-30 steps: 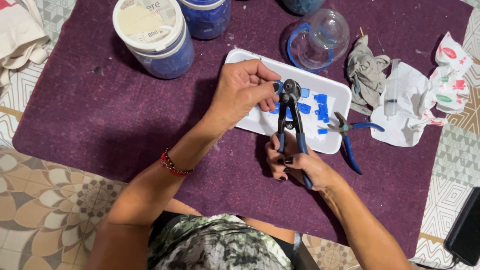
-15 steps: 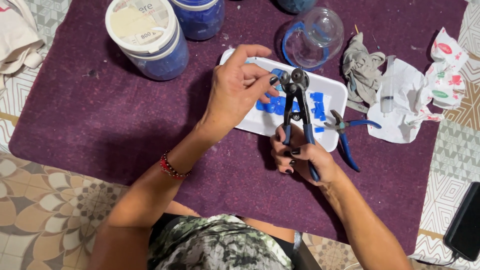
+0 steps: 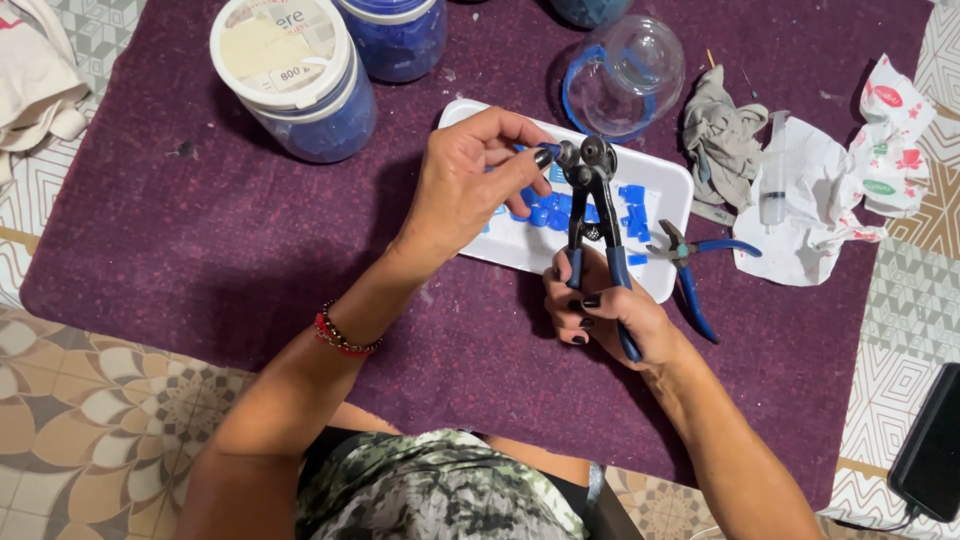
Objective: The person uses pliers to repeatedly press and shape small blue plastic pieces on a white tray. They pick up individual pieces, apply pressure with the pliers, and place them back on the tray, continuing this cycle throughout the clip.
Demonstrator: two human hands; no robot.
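**Nippers raised over the tray**

Your right hand (image 3: 608, 318) is wrapped tight around the blue handles of the wheeled nippers (image 3: 590, 205), holding them upright above the white tray (image 3: 668, 180); your left hand (image 3: 468, 190) pinches a small blue tile piece (image 3: 549, 150) between thumb and fingertips, right at the tool's head (whether the wheels touch it, I cannot tell); more blue tile pieces (image 3: 632, 210) lie in the tray; a second pair of pliers (image 3: 692, 262) rests just beside it on the purple mat (image 3: 200, 230), near the crumpled paper (image 3: 815, 205).
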